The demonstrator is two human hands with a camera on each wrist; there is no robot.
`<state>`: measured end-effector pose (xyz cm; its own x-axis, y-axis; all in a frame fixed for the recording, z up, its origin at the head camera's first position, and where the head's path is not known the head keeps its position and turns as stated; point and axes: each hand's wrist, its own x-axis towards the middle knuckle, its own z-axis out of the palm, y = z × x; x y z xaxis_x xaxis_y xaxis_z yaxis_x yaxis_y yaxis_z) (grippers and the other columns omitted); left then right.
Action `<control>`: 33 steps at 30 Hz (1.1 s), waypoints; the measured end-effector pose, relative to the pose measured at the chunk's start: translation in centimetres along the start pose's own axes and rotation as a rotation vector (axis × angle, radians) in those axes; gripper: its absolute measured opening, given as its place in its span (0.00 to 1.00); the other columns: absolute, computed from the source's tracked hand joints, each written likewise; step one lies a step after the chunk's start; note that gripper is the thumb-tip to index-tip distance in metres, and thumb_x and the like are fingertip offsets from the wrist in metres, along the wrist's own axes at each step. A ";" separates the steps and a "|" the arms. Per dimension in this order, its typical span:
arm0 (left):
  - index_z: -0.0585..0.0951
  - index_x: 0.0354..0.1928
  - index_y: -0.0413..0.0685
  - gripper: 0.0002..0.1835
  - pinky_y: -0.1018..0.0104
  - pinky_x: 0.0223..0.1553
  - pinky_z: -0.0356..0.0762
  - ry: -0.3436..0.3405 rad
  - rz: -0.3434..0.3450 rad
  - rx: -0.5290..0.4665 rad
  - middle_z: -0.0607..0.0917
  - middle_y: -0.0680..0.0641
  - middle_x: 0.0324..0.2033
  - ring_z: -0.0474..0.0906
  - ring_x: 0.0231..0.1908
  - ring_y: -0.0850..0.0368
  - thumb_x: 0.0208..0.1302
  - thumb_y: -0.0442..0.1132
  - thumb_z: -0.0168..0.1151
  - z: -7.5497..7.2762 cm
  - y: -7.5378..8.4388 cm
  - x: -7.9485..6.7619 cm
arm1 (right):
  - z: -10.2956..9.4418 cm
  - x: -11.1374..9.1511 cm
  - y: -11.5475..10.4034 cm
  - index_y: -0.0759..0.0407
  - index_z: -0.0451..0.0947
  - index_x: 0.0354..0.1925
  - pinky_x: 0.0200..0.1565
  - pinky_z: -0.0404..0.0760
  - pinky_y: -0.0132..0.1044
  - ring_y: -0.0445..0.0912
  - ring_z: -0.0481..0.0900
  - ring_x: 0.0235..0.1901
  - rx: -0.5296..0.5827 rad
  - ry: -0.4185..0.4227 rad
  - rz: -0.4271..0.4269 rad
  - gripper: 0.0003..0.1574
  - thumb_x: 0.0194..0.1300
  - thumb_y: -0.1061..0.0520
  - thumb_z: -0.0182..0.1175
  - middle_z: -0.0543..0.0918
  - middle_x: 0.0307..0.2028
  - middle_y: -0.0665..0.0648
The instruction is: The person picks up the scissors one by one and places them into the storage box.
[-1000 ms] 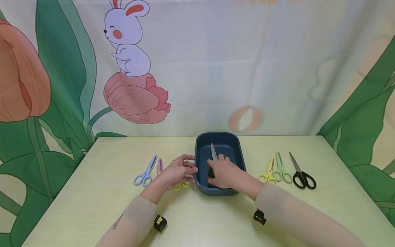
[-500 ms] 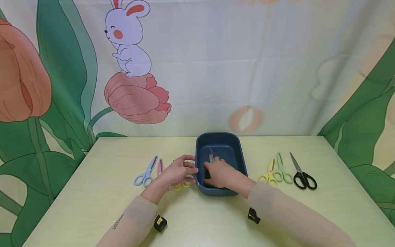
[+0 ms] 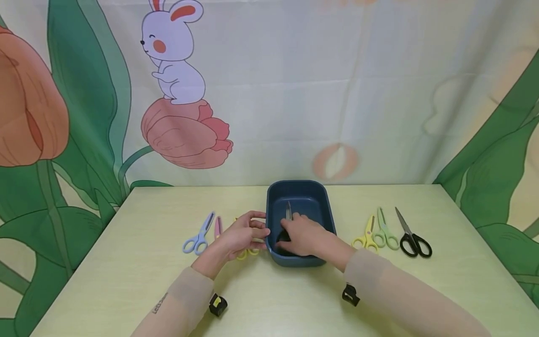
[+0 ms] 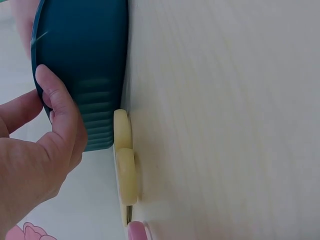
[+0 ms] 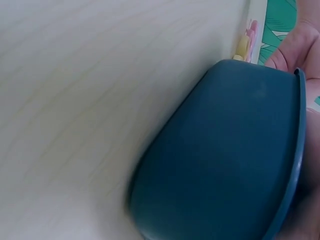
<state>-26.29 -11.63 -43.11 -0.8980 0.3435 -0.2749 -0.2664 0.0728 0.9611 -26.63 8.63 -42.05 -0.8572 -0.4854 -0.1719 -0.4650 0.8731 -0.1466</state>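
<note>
A dark blue rectangular bin [image 3: 326, 201] stands at the back middle of the table. My left hand [image 3: 245, 232] holds its left wall; in the left wrist view a finger lies on the outer wall and the thumb meets the rim. My right hand [image 3: 307, 236] reaches inside, gripping scissors with black handles [image 3: 283, 238]; their blades point to the far side, low in the bin. Yellow scissors [image 4: 127, 175] lie beside the bin, partly hidden under my left hand in the head view. In the right wrist view, the bin's wall [image 5: 225, 155] hides most of my right hand.
Left of the bin lie blue scissors [image 3: 199, 241] and pink scissors [image 3: 217, 226]. On the right are yellow scissors [image 3: 367, 236], green scissors [image 3: 384, 234] and larger black-handled scissors [image 3: 414, 244]. A printed curtain [image 3: 273, 93] hangs behind the table [image 3: 269, 299].
My right hand has lowered the black-handled scissors toward the bin's floor and shifted them nearer, then slightly right. More of the black handles shows now. My left hand stays at the bin's wall.
</note>
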 end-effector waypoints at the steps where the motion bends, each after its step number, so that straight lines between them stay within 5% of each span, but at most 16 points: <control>1: 0.63 0.72 0.36 0.28 0.58 0.43 0.86 0.000 0.000 0.000 0.73 0.40 0.47 0.79 0.38 0.51 0.74 0.27 0.58 0.0 0.0 0.0 | -0.1 -0.1 0.1 0.59 0.74 0.67 0.51 0.82 0.51 0.58 0.78 0.52 -0.003 0.004 -0.003 0.40 0.70 0.34 0.62 0.78 0.56 0.67; 7: 0.62 0.73 0.36 0.29 0.57 0.44 0.86 0.004 0.002 0.000 0.74 0.39 0.47 0.81 0.39 0.47 0.74 0.27 0.58 0.0 -0.1 0.0 | -0.7 -1.3 0.7 0.59 0.76 0.65 0.49 0.83 0.50 0.55 0.79 0.51 0.030 0.089 -0.049 0.36 0.72 0.37 0.62 0.79 0.54 0.64; 15: 0.62 0.73 0.37 0.29 0.59 0.41 0.86 -0.001 0.000 -0.018 0.74 0.39 0.47 0.81 0.37 0.48 0.74 0.27 0.58 0.0 -0.2 -0.1 | -1.2 -3.2 2.2 0.57 0.81 0.52 0.36 0.79 0.40 0.46 0.75 0.36 0.152 0.288 -0.135 0.20 0.72 0.45 0.65 0.79 0.41 0.55; 24: 0.61 0.73 0.35 0.29 0.59 0.41 0.85 -0.010 0.002 -0.021 0.73 0.40 0.46 0.78 0.36 0.51 0.74 0.26 0.57 0.1 -0.2 0.0 | -1.3 -4.7 4.6 0.57 0.80 0.48 0.47 0.82 0.45 0.49 0.80 0.43 0.301 0.557 -0.198 0.12 0.71 0.53 0.65 0.80 0.43 0.53; 33: 0.62 0.73 0.36 0.29 0.57 0.43 0.86 0.000 0.006 -0.014 0.73 0.40 0.47 0.78 0.36 0.50 0.74 0.26 0.58 0.0 -0.3 0.1 | -1.6 -6.5 7.6 0.61 0.79 0.52 0.49 0.80 0.50 0.56 0.79 0.45 0.350 0.628 -0.140 0.14 0.73 0.55 0.63 0.81 0.44 0.57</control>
<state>-26.30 -11.63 -43.38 -0.8996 0.3440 -0.2691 -0.2660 0.0573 0.9623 -24.90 18.47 -40.52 -0.8092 -0.3815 0.4468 -0.5713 0.6882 -0.4471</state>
